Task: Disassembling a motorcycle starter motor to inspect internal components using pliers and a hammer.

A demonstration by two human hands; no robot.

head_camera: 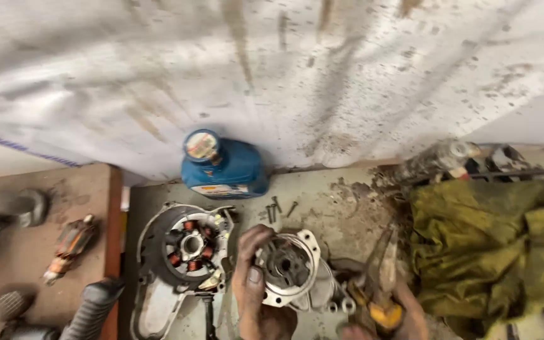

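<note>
On the grimy bench, beside the stator cover (187,252): left hand (254,277) wrapped around the round metal housing (288,271), thumb on its rim; right hand (388,315) closed on yellow-handled pliers (376,277). Best to brace the housing firmly, then bring the jaws in squarely.

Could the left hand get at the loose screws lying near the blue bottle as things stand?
Probably yes, once freed: the left hand grips the round metal housing, but the screws lie on bare bench just beyond it, before the blue bottle, with nothing between.

Both hands (256,296) are cut off by the bottom edge.
</note>
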